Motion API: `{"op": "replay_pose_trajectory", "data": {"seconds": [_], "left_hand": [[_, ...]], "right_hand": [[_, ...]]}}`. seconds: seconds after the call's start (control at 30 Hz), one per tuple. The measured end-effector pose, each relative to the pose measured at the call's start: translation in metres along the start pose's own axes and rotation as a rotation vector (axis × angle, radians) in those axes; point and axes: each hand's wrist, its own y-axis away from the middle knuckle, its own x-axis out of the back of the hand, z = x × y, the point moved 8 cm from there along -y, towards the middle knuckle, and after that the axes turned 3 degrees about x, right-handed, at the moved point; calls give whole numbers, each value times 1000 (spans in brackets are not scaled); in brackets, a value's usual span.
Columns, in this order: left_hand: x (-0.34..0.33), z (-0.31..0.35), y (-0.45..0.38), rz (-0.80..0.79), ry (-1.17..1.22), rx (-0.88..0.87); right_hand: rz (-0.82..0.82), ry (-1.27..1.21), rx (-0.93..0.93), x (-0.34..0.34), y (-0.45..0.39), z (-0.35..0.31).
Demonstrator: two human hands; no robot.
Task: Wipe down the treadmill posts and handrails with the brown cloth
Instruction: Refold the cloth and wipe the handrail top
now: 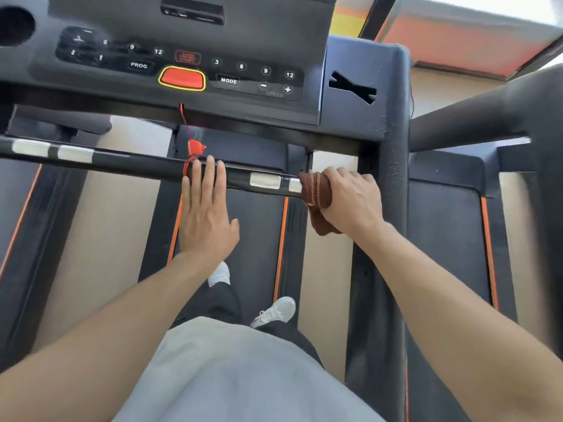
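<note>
Head view: my right hand (350,199) clamps the brown cloth (316,199) round the crossbar (146,167) — left hand (207,214) flat, fingers straight, beside the red safety cord (186,166) — a snag could yank it.

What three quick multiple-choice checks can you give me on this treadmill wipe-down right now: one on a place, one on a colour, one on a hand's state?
1. Where is the brown cloth?
A. On the console
B. On the front crossbar, at its right end
C. On the belt

2. What colour is the big button at the console's middle?
A. Red with a yellow rim
B. Green
C. Blue with a white rim

3. How is the left hand?
A. Gripping the cloth
B. Closed in an empty fist
C. Flat, with straight fingers on the bar

Answers:
1 B: the right hand holds the cloth wrapped on the bar beside the right post.
2 A: the button is red, outlined in yellow.
3 C: its fingers lie straight over the bar, next to the red safety cord.
</note>
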Motion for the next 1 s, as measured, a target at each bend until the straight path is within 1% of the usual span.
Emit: {"op": "replay_pose_trajectory", "data": {"seconds": [0.13,0.23,0.33,0.43,0.53,0.67,0.77,0.83,0.9,0.93,1.0], "left_hand": [[-3,-16,16,-45,18,28],[4,-24,12,12,96,26],[15,-36,4,77,156,11],[28,-48,-8,132,313,57],[43,-51,-24,188,482,102],[60,-36,-55,216,627,3],[64,-11,-76,152,785,-67],[61,16,-87,41,843,-106],[54,47,-96,-117,836,-157],[46,63,-98,-212,788,-196],[24,91,-98,-432,605,-258]], "right_hand": [[-11,0,53,-1,-8,-21],[23,-3,88,-1,-19,-57],[51,-51,159,0,-35,-119],[31,-125,245,6,-61,-189],[-4,-164,234,5,-78,-220],[75,-141,211,-1,-74,-202],[38,-97,193,-7,-58,-169],[28,-81,129,-4,-43,-129],[48,-52,24,4,-24,-77],[38,-18,-24,7,-11,-52],[35,87,-98,12,15,-12]]}}
